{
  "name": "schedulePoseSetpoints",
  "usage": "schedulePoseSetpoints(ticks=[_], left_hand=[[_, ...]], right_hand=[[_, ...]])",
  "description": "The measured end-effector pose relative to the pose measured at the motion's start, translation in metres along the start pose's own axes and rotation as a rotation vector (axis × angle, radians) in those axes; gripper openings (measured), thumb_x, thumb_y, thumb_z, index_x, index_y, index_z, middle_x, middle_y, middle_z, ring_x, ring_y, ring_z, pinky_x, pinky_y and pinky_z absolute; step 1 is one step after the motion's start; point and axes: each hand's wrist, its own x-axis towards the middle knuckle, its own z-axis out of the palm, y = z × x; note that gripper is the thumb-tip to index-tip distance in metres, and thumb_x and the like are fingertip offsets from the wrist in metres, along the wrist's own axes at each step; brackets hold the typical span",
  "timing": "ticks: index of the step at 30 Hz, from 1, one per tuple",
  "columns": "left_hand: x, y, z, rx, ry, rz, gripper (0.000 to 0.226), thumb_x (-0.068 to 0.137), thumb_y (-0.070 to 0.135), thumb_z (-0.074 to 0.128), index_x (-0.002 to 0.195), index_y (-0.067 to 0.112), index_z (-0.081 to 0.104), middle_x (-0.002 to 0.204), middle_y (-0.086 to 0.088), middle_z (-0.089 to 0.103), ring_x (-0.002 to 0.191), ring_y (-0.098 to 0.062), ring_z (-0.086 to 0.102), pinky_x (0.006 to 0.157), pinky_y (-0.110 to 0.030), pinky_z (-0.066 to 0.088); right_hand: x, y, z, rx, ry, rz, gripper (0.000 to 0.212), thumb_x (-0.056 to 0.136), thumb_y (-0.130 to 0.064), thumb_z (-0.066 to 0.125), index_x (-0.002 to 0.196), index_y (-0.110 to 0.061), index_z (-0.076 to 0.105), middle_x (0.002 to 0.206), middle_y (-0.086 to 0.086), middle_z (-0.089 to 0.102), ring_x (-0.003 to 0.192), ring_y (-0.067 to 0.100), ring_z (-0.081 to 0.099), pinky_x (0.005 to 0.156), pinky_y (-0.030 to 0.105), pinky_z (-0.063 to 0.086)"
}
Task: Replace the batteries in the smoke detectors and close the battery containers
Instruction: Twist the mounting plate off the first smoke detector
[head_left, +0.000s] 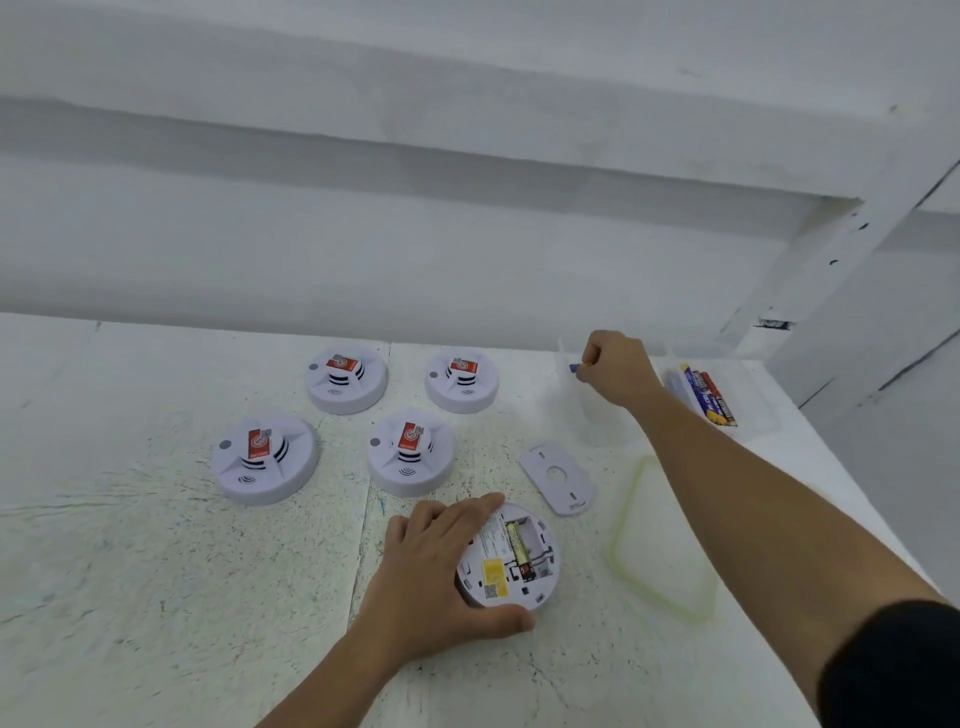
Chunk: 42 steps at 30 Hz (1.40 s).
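Observation:
A white smoke detector (519, 558) lies upside down near the table's front, its battery bay uncovered with one gold battery (517, 545) inside. My left hand (441, 566) grips its left rim. Its grey cover plate (558, 475) lies loose just behind it. My right hand (615, 366) reaches to the back right and pinches a small battery (575, 367) above a clear plastic container (597, 415). Several more white detectors stand face up with red stickers, such as the detector (265, 457) at the left and the detector (411, 452) beside it.
A clear tray (758, 410) at the back right holds several blue and red batteries (709, 395). A clear lid with a green rim (657, 540) lies to the right of the upturned detector. A white wall rises behind the table; the table's edge runs along the right.

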Motion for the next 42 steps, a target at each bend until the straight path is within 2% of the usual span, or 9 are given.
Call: schedulePoseSetpoints(ticks=[4, 9, 14, 18, 21, 24, 27, 36, 42], left_hand=[[0.001, -0.001, 0.0, -0.001, -0.011, 0.0, 0.103, 0.047, 0.101, 0.034, 0.138, 0.058, 0.01, 0.132, 0.041, 0.028, 0.115, 0.004, 0.026, 0.1, -0.024, 0.019], [0.001, -0.003, 0.001, 0.012, -0.004, -0.002, 0.105, 0.05, 0.1, 0.04, 0.141, 0.056, 0.011, 0.132, 0.041, 0.028, 0.113, 0.005, 0.025, 0.1, -0.022, 0.02], [0.001, -0.003, 0.001, 0.015, -0.002, -0.003, 0.106, 0.052, 0.097, 0.045, 0.143, 0.052, 0.013, 0.133, 0.04, 0.028, 0.113, 0.004, 0.025, 0.099, -0.022, 0.02], [0.001, -0.003, 0.001, 0.011, -0.001, -0.007, 0.106, 0.052, 0.097, 0.046, 0.143, 0.053, 0.013, 0.134, 0.039, 0.029, 0.112, 0.005, 0.024, 0.099, -0.021, 0.019], [0.0, -0.003, 0.001, 0.007, -0.005, -0.015, 0.107, 0.05, 0.098, 0.044, 0.142, 0.053, 0.013, 0.132, 0.04, 0.028, 0.113, 0.005, 0.025, 0.1, -0.023, 0.021], [0.0, -0.001, 0.0, 0.002, 0.0, -0.026, 0.108, 0.049, 0.097, 0.046, 0.143, 0.051, 0.016, 0.129, 0.041, 0.028, 0.113, 0.005, 0.026, 0.1, -0.025, 0.022], [0.0, 0.0, -0.001, -0.018, 0.006, -0.033, 0.108, 0.049, 0.095, 0.05, 0.142, 0.05, 0.018, 0.119, 0.041, 0.026, 0.111, 0.005, 0.026, 0.098, -0.024, 0.022], [0.0, -0.001, 0.002, -0.038, 0.018, -0.047, 0.107, 0.048, 0.093, 0.053, 0.139, 0.046, 0.023, 0.12, 0.026, 0.039, 0.107, 0.002, 0.027, 0.091, -0.024, 0.021], [-0.002, 0.001, 0.003, -0.055, 0.029, -0.04, 0.106, 0.049, 0.091, 0.052, 0.14, 0.043, 0.027, 0.12, 0.027, 0.039, 0.109, 0.0, 0.031, 0.093, -0.026, 0.023]], right_hand=[[0.008, 0.009, 0.012, -0.07, -0.033, -0.037, 0.004, 0.079, 0.001, 0.061, 0.077, 0.0, 0.058, 0.083, 0.017, 0.063, 0.066, 0.02, 0.05, 0.056, 0.027, 0.038], [0.009, 0.011, 0.014, -0.071, -0.112, -0.009, 0.012, 0.08, 0.0, 0.06, 0.088, 0.003, 0.069, 0.092, 0.014, 0.069, 0.075, 0.021, 0.055, 0.067, 0.028, 0.046], [0.011, 0.015, 0.013, -0.092, -0.141, -0.035, 0.024, 0.086, 0.003, 0.049, 0.091, -0.004, 0.071, 0.1, 0.008, 0.069, 0.08, 0.017, 0.056, 0.058, 0.014, 0.037], [0.008, 0.018, 0.003, -0.08, -0.073, -0.057, 0.026, 0.091, 0.001, 0.045, 0.099, -0.005, 0.069, 0.106, 0.011, 0.067, 0.086, 0.02, 0.059, 0.073, 0.022, 0.04], [-0.003, 0.015, -0.012, -0.023, 0.032, -0.078, 0.028, 0.091, 0.002, 0.042, 0.099, -0.006, 0.068, 0.103, 0.01, 0.067, 0.088, 0.021, 0.061, 0.07, 0.021, 0.042], [-0.027, 0.008, -0.024, 0.021, 0.157, -0.114, 0.024, 0.092, -0.003, 0.046, 0.098, -0.01, 0.068, 0.092, 0.003, 0.068, 0.072, 0.011, 0.057, 0.056, 0.007, 0.04], [-0.064, -0.002, -0.029, 0.074, 0.191, -0.192, 0.017, 0.091, -0.006, 0.054, 0.092, -0.014, 0.069, 0.085, -0.004, 0.067, 0.07, -0.002, 0.056, 0.06, -0.002, 0.038], [-0.173, -0.017, -0.001, -0.059, -0.349, -0.427, 0.015, 0.089, -0.015, 0.062, 0.097, -0.021, 0.074, 0.097, -0.009, 0.071, 0.079, -0.003, 0.058, 0.069, 0.005, 0.04], [-0.188, -0.013, 0.012, -0.265, -0.391, -0.704, 0.02, 0.092, -0.014, 0.055, 0.098, -0.007, 0.072, 0.102, 0.004, 0.072, 0.096, 0.023, 0.059, 0.088, 0.033, 0.044]])
